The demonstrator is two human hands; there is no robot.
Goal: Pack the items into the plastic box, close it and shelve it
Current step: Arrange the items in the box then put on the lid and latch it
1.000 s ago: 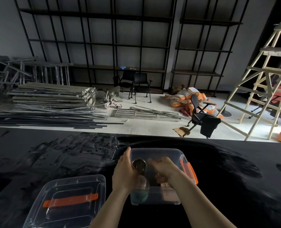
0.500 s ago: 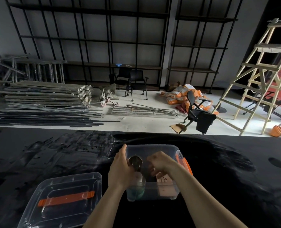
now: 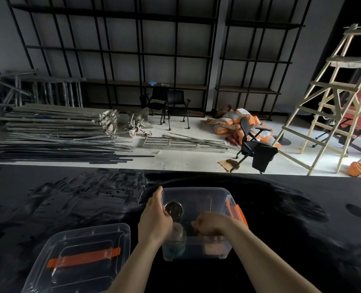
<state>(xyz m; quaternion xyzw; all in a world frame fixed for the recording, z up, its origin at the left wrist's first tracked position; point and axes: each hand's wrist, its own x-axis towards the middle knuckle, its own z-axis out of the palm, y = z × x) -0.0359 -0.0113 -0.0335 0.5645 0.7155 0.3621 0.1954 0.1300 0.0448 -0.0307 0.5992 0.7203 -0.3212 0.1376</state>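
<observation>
A clear plastic box point(image 3: 196, 192) with orange latches stands open on the black table in front of me. My left hand point(image 3: 155, 220) rests at its left rim, fingers around a dark round metal-rimmed cup point(image 3: 173, 210) held inside the box. My right hand point(image 3: 211, 226) reaches down into the box near its front, fingers curled over a pinkish item point(image 3: 214, 247) at the bottom. A pale bottle with a teal base point(image 3: 178, 240) stands in the front left corner. The clear lid point(image 3: 80, 256) with an orange handle lies on the table to the left.
The black table point(image 3: 291, 229) stretches wide on both sides. Beyond its far edge are tall black shelving racks point(image 3: 154, 60), stacked metal bars point(image 3: 54, 132), chairs point(image 3: 251, 144), orange sacks point(image 3: 234, 121) and a wooden ladder point(image 3: 331, 98) at right.
My right hand has dropped lower into the box toward its front. My left hand stays at the cup by the left rim.
</observation>
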